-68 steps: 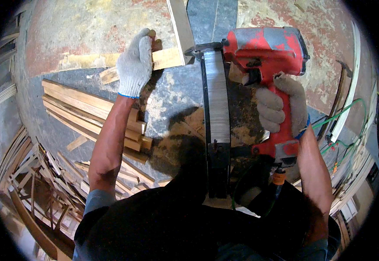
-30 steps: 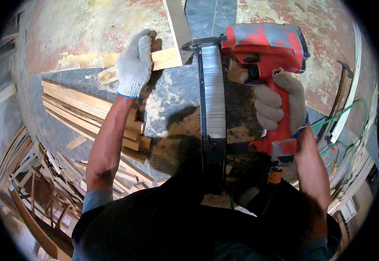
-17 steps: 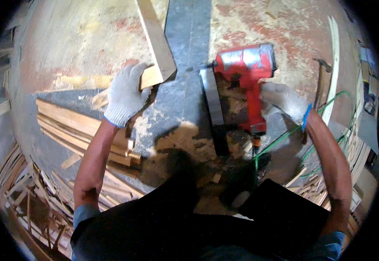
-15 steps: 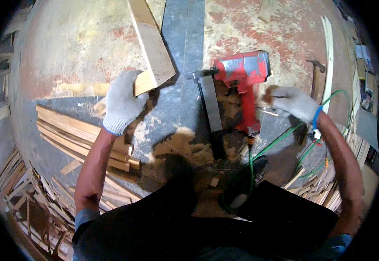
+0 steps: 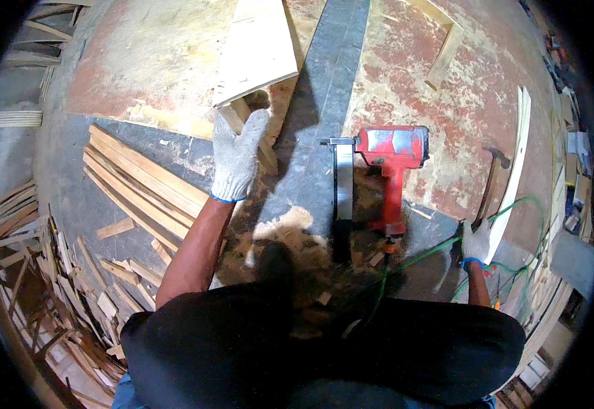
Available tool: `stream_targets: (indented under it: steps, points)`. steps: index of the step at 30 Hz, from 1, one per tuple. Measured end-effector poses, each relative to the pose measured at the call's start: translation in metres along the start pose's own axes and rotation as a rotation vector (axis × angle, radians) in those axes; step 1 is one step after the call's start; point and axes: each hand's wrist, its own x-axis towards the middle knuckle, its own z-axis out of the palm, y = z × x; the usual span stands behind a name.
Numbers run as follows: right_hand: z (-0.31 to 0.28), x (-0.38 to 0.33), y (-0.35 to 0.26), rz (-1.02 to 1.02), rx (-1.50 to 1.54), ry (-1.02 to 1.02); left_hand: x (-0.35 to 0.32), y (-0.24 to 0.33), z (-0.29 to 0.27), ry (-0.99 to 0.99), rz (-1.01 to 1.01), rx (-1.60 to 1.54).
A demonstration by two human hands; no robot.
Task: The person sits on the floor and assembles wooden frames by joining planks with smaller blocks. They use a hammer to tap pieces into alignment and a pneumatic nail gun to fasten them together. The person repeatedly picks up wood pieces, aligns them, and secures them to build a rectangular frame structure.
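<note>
My left hand [image 5: 237,153], in a white knitted glove, grips the near end of a wooden frame [image 5: 256,51]. A pale board forms its top face, and battens show beneath it. Part of my fingers is hidden behind the wood. My right hand [image 5: 476,243], also gloved, is closed round the lower end of a hammer's handle [image 5: 491,184], with the hammer lying at the right. Between my hands lies a red nail gun [image 5: 392,170] with a long magazine, a green hose running from its base. Nobody is touching it.
Several wooden battens [image 5: 143,180] lie stacked at the left, with offcuts [image 5: 96,300] heaped below. A pale strip [image 5: 513,163] lies right of the hammer, beside the looping green hose [image 5: 539,228]. An angled wooden piece [image 5: 445,58] lies at the far right. Sawdust [image 5: 287,221] covers the floor.
My right hand has let go of a small brown thing and moved down to the hammer's handle. The wooden frame in my left hand has turned, showing its pale board. My view has shifted.
</note>
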Motion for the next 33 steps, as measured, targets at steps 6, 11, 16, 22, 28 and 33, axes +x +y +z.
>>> stream_targets:
  steps: [6,11,16,22,28,33]
  points:
    - [0.024,0.017,0.034,0.121,0.197,0.044,-0.002,0.010,0.025,0.114,-0.059,0.097]
    - [0.009,0.030,0.047,0.018,0.146,-0.100,-0.013,0.020,0.037,0.142,0.077,0.144]
    - [-0.074,-0.008,-0.026,-0.063,-0.221,-0.025,-0.002,0.023,0.045,0.048,0.208,0.217]
    - [-0.024,0.016,-0.030,-0.073,0.089,0.034,0.041,0.018,0.079,-0.034,0.238,-0.073]
    - [0.013,0.055,0.017,0.076,0.006,-0.033,0.049,-0.007,0.092,-0.079,0.260,0.140]
    - [0.006,0.087,0.071,-0.098,0.562,-0.405,0.035,-0.012,0.109,-0.098,0.144,-0.050]
